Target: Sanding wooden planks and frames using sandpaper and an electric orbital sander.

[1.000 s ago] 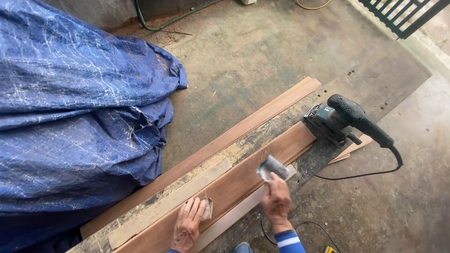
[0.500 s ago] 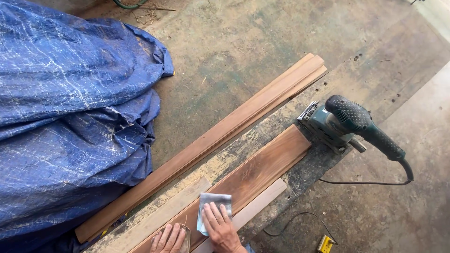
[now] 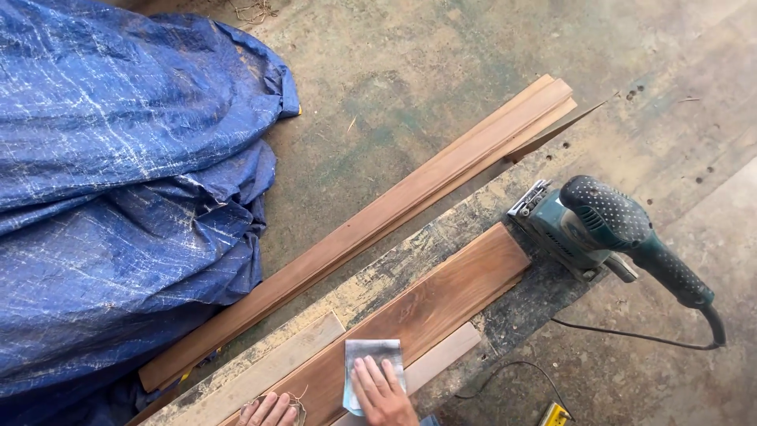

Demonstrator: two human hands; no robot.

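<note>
sandpaper sheet (image 3: 371, 364) lying flat on the brown plank (image 3: 426, 308), pressed down under the right hand (image 3: 386, 390).
judging the hand-sanding as barely begun: working only the near end of the plank, with the long stretch toward the green electric sander (image 3: 587, 225) (parked at the far end, untouched) looking undone. right hand spread open, palm down on the sheet, not clenched; left hand (image 3: 268, 410) resting fingers flat on the wood beside a small scrap, mostly cut off by the bottom edge, so grip unclear.
</note>
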